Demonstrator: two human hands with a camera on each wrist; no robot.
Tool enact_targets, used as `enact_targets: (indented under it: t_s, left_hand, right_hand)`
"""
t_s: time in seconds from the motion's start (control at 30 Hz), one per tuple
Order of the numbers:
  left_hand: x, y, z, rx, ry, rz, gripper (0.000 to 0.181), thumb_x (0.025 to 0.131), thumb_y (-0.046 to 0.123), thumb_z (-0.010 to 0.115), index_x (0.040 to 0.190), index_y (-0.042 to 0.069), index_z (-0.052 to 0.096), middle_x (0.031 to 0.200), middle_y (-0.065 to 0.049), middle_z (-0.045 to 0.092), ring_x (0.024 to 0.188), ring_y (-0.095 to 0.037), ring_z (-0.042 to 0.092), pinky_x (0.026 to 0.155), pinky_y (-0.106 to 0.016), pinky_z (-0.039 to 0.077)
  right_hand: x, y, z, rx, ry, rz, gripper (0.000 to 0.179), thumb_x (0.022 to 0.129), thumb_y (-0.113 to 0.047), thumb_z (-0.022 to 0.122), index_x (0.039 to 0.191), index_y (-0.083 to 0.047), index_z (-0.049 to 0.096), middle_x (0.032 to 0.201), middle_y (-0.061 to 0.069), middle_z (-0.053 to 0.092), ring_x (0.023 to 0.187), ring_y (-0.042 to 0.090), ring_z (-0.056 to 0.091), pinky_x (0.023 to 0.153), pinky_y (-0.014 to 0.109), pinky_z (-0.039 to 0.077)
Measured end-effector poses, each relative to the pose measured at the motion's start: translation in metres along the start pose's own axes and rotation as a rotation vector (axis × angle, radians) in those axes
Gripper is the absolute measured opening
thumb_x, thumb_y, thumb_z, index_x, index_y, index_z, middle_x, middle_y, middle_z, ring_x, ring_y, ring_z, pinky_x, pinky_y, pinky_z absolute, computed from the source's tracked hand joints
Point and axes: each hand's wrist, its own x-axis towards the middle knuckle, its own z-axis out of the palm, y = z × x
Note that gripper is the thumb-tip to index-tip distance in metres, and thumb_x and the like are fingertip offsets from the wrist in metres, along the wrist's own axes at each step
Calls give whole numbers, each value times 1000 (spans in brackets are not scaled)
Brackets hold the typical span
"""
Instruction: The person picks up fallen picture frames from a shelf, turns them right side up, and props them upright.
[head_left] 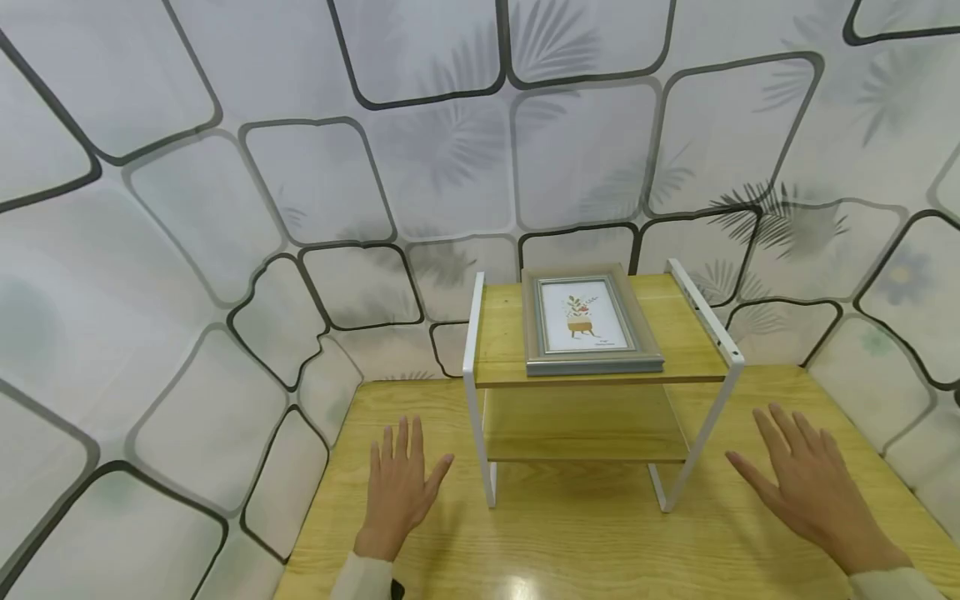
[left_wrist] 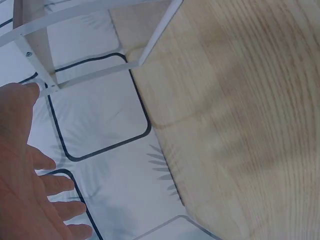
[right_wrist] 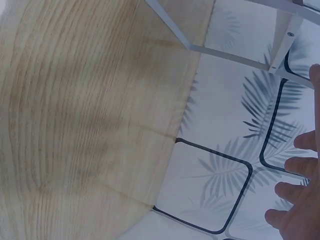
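A small two-tier shelf (head_left: 585, 423) with wooden boards and white side frames stands on the wooden tabletop (head_left: 570, 550). On its top board lies a picture frame (head_left: 648, 342), silver and beige, with a print of a potted plant facing up. My left hand (head_left: 397, 492) hovers left of the shelf, fingers straight and thumb spread, holding nothing. To the right of the shelf is my right hand (head_left: 813, 492), its fingers also extended and touching nothing. Both wrist views show part of a hand at the edge, beside the white side frame (left_wrist: 155, 32) of the shelf.
Behind the table and along both sides hangs pale cloth (head_left: 442, 183) printed with dark rounded outlines and grey leaves. The shelf's lower board (head_left: 585, 446) bears nothing that I can see. A light reflection lies on the tabletop near the front.
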Motion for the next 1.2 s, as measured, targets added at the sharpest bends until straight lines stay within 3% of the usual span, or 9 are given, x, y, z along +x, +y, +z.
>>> enact_targets:
  t_s: [0.2,0.5,0.73,0.83,0.93,1.07,1.2]
  left_hand:
    - [6,2,-10,-49,15,-16,79,102,50,54,153,-7,34,152,-32,39,138,-55,37,110,-70,29]
    - [26,9,-35,-141,23,-58,83,104,52,49,155,-10,27,157,-31,32,143,-53,30,113,-68,26]
    - [50,17,-67,-189,40,-66,82,105,50,48,156,-9,23,160,-29,28,145,-51,27,115,-66,24]
    - [62,22,-81,-215,66,-62,80,106,48,49,157,-8,24,159,-29,30,145,-50,27,116,-63,25]
    - [72,28,-95,-265,70,-66,79,106,51,46,157,-6,24,159,-27,30,146,-49,27,118,-59,24]
    - [85,38,-113,-366,60,-71,79,106,55,40,160,0,22,160,-24,31,147,-45,27,119,-58,24]
    - [98,51,-131,-432,80,-69,79,105,57,40,161,5,21,160,-24,32,147,-43,29,117,-59,27]
  right_hand:
    - [10,4,-3,7,57,-43,81,98,-56,59,132,17,53,127,40,53,109,60,51,84,72,41]
    - [31,8,-21,11,130,-39,76,101,-52,56,130,19,53,124,41,54,108,59,53,88,68,43]
    - [53,7,-44,-11,69,80,67,102,-35,62,138,19,46,130,44,49,115,61,46,96,72,37]
    - [65,8,-55,-26,61,133,68,103,-36,60,141,18,43,133,45,46,117,62,43,98,74,35]
    - [79,5,-67,-24,103,147,67,104,-36,57,141,17,43,132,45,46,116,63,43,96,75,36]
    - [98,1,-82,-38,223,84,72,106,-46,48,137,18,48,125,44,50,111,62,47,91,75,40]
    - [118,-6,-93,-39,287,61,79,106,-55,39,135,18,51,124,42,52,110,61,48,89,73,41]
